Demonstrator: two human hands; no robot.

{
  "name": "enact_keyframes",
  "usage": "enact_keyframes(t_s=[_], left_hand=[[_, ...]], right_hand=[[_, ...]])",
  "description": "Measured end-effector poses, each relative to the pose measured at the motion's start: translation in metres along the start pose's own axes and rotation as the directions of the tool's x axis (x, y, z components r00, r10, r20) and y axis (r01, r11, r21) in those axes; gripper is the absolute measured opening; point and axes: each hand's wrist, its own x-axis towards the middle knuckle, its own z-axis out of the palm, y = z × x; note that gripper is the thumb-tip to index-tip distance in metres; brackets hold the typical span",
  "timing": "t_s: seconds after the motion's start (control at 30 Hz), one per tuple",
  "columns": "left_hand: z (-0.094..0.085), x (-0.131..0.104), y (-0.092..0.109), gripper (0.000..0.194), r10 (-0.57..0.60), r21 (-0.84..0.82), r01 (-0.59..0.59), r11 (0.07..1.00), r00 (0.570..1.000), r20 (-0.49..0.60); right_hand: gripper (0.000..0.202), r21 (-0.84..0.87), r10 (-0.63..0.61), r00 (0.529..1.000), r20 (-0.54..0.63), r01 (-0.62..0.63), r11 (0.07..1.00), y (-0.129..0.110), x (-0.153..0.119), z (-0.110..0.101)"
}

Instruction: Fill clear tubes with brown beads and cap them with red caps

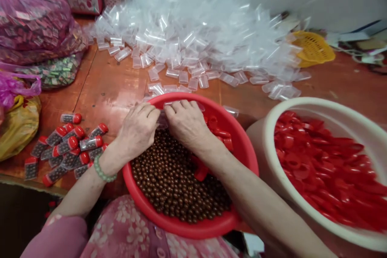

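My left hand (139,127), with a green bead bracelet (104,171) on its wrist, is closed at the far side of a red basin (193,229). Right beside it my right hand (187,121) has its fingers curled down. Clear plastic tubes (162,119) show between and beyond the fingers, and both hands grip them; the fingertips are hidden. Below the hands, small shiny brown balls (178,185) fill much of the basin. Several red caps (222,133) lie in the basin by my right wrist.
A big pile of clear tubes (196,32) covers the table's back. Ball-filled tubes with red caps (71,147) lie at left, near a pink bag (33,20) of small packets. At right stand a cream tub (272,129) of red caps and a yellow basket (314,48).
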Motion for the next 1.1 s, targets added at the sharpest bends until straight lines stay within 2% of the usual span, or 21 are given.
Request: enact_keyframes(t_s=[0.07, 0.17, 0.2, 0.27, 0.3, 0.33, 0.4, 0.47, 0.53, 0.6, 0.67, 0.73, 0.8, 0.87, 0.93, 0.97, 1.03, 1.1], left_hand=[[0.002, 0.006, 0.003, 0.023, 0.026, 0.045, -0.028, 0.999, 0.998, 0.051], [0.002, 0.008, 0.005, 0.027, 0.021, -0.037, -0.019, 0.999, 0.998, 0.067], [0.001, 0.006, 0.006, 0.026, 0.005, -0.106, 0.003, 0.994, 0.998, 0.068], [-0.002, 0.001, 0.006, 0.023, -0.061, -0.309, 0.087, 0.947, 0.994, 0.091], [-0.004, -0.002, 0.005, 0.022, -0.108, -0.440, 0.151, 0.885, 0.987, 0.122], [-0.006, -0.005, 0.005, 0.021, -0.148, -0.579, 0.222, 0.785, 0.974, 0.173], [-0.009, -0.010, 0.005, 0.026, -0.155, -0.802, 0.363, 0.474, 0.931, 0.330], [-0.010, -0.014, 0.005, 0.036, -0.069, -0.876, 0.460, 0.148, 0.888, 0.455], [-0.009, -0.018, 0.007, 0.044, 0.020, -0.857, 0.512, -0.064, 0.859, 0.511], [-0.009, -0.021, 0.008, 0.050, 0.074, -0.828, 0.536, -0.167, 0.844, 0.532], [-0.008, -0.024, 0.009, 0.055, 0.095, -0.807, 0.552, -0.210, 0.833, 0.545], [-0.009, -0.027, 0.010, 0.057, 0.069, -0.803, 0.552, -0.225, 0.831, 0.552], [-0.008, -0.029, 0.011, 0.054, 0.016, -0.809, 0.552, -0.202, 0.828, 0.561], [-0.007, -0.033, 0.013, 0.051, -0.083, -0.835, 0.542, -0.098, 0.831, 0.549], [-0.005, -0.036, 0.016, 0.048, -0.285, -0.878, 0.469, 0.095, 0.858, 0.428], [-0.004, -0.037, 0.017, 0.046, -0.381, -0.882, 0.424, 0.204, 0.865, 0.327], [-0.002, -0.039, 0.019, 0.042, -0.486, -0.868, 0.350, 0.354, 0.861, 0.149], [0.000, -0.040, 0.019, 0.036, -0.500, -0.868, 0.323, 0.378, 0.860, 0.102]], right_hand=[[0.024, 0.044, 0.006, 1.000, -0.030, -0.005, 0.999, 0.001, -0.005, -0.002], [0.020, 0.330, 0.047, 0.997, -0.062, -0.024, 0.944, 0.001, -0.017, -0.010], [0.018, 0.464, 0.064, 0.996, -0.059, -0.030, 0.885, 0.001, -0.022, -0.014], [0.017, 0.726, 0.098, 0.995, -0.025, -0.049, 0.686, 0.003, -0.032, -0.024], [0.020, 0.828, 0.107, 0.994, 0.008, -0.066, 0.556, 0.005, -0.036, -0.029], [0.026, 0.903, 0.102, 0.993, 0.050, -0.089, 0.421, 0.006, -0.040, -0.034], [0.038, 0.973, 0.062, 0.991, 0.120, -0.130, 0.188, 0.010, -0.045, -0.043], [0.041, 0.989, 0.023, 0.991, 0.131, -0.133, 0.066, 0.012, -0.046, -0.049], [0.041, 0.994, 0.001, 0.995, 0.103, -0.103, 0.027, 0.012, -0.046, -0.053], [0.041, 0.997, -0.047, 0.996, 0.080, -0.081, -0.012, 0.008, -0.047, -0.052], [0.048, 0.989, -0.106, 0.989, 0.104, -0.114, -0.091, 0.003, -0.049, -0.048], [0.060, 0.970, -0.109, 0.980, 0.167, -0.183, -0.160, -0.002, -0.052, -0.042], [0.065, 0.951, -0.048, 0.970, 0.238, -0.243, -0.191, -0.006, -0.054, -0.036], [0.056, 0.944, 0.007, 0.960, 0.280, -0.274, -0.184, -0.007, -0.056, -0.031], [0.045, 0.953, -0.002, 0.957, 0.289, -0.288, -0.096, -0.006, -0.057, -0.029], [0.041, 0.960, -0.029, 0.960, 0.279, -0.278, 0.015, -0.006, -0.057, -0.029], [0.029, 0.907, -0.116, 0.959, 0.260, -0.202, 0.369, -0.006, -0.057, -0.032], [0.023, 0.679, -0.214, 0.924, 0.317, -0.064, 0.731, -0.011, -0.056, -0.036]])
